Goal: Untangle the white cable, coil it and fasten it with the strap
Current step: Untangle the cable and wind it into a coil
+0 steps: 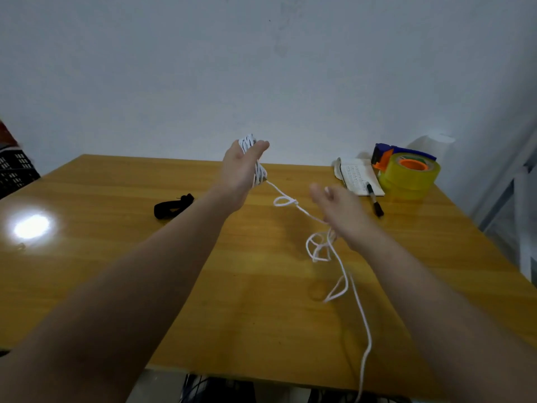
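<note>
The white cable [302, 212] runs through the air above the wooden table [116, 271]. My left hand [239, 170] is raised over the far side of the table, with a coil of the cable wound round it and the thumb lying across the turns. From there the cable slants down, through a small loop, to my right hand [341, 212]. That hand holds it at the palm, the upper fingers loosely spread. Below the right hand hang tangled loops, and a long tail drops past the table's near edge. The black strap [172, 206] lies on the table left of my left forearm.
At the far right of the table stand a yellow tape roll in a blue and orange dispenser [408, 173], an open notebook [360, 175] and a black marker [375, 202]. A black crate [14, 170] sits off the table's left edge. A wall rises behind.
</note>
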{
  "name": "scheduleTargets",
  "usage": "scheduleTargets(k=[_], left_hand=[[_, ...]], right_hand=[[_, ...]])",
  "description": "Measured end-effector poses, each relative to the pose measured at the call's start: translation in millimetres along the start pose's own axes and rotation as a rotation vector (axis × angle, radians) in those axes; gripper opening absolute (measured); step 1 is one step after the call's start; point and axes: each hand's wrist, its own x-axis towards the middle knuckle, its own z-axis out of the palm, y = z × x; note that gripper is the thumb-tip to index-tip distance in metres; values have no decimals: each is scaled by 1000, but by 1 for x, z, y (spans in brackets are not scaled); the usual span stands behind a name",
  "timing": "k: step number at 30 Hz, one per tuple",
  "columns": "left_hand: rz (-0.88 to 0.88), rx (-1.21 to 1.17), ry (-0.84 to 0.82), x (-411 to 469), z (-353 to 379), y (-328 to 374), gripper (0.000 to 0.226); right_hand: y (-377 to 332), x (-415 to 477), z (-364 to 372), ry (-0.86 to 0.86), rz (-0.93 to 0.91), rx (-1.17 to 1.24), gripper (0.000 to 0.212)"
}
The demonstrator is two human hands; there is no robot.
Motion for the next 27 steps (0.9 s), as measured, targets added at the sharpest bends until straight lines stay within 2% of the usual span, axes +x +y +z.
scheduleTargets(k=[2, 4, 6, 8, 11, 14, 16, 17, 21, 23, 25, 27], left_hand=[[59, -46, 83, 5, 4, 6, 8], [122, -57, 230, 14, -2, 16, 10], [152, -28, 309, 22, -15, 20, 15], [187, 185, 241, 17, -21, 12, 19], [165, 502, -59, -7, -20, -12, 30], [4, 602, -305, -27, -20, -18, 54], [-119, 608, -398, -36, -21, -15, 65], [-119, 642, -435, -41, -19, -14, 64], [67, 841, -556, -52, -23, -10, 62], [177, 939, -558, -51, -27, -7, 56], [240, 1094, -531, -48, -24, -3, 40], [278, 1133, -504, -49, -14, 1, 34]], right_hand=[[5, -6, 9, -272, -83, -387, 44], [10, -25, 20, -501, -185, -730, 35], [9, -50, 27, -569, -409, -941, 35], [-6, -67, 27, -532, -668, -937, 39], [-37, -64, 14, -391, -875, -828, 47], [-39, -47, -2, -61, -1021, -697, 42], [-30, -34, -11, 92, -1035, -644, 38], [-27, -29, -13, 135, -1020, -625, 39], [-18, -11, -24, 238, -855, -480, 46], [-11, -2, -33, 272, -737, -422, 45], [-3, 8, -38, 278, -609, -347, 44], [4, 18, -34, 258, -491, -213, 46]])
